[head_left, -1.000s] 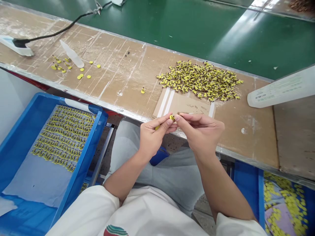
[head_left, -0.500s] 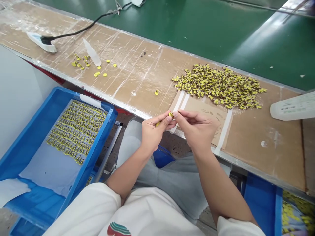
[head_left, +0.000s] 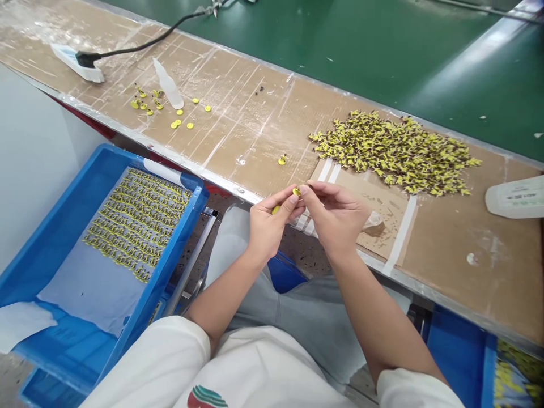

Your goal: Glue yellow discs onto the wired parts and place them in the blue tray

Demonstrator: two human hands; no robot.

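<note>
Both hands meet just in front of the near edge of the counter (head_left: 238,130), above the person's lap. The left hand (head_left: 267,226) and the right hand (head_left: 335,218) pinch 1 small yellow part (head_left: 296,192) between their fingertips, and most of it is hidden by the thumbs and forefingers, so its shape and long axis cannot be made out; only a yellow tip shows, facing up toward the camera. A second bit of yellow (head_left: 275,209) peeks from under the left fingers, and whether it belongs to the same piece cannot be told. Both hands are closed on the part in a fine pinch, the other fingers curled.

On the counter beyond the hands lies a heap of yellow parts (head_left: 395,152), too small and tangled to tell apart. 1 loose yellow part (head_left: 282,161) sits alone left of the heap. Farther left, a few yellow discs (head_left: 178,122) lie scattered beside a clear squeeze bottle (head_left: 169,85) that lies on its side.

At the person's left, a blue tray (head_left: 63,221) holds neat rows of yellow parts (head_left: 136,215) on a grey sheet. A white object (head_left: 516,196) at the right is cut off by the frame edge, its print unreadable.
</note>
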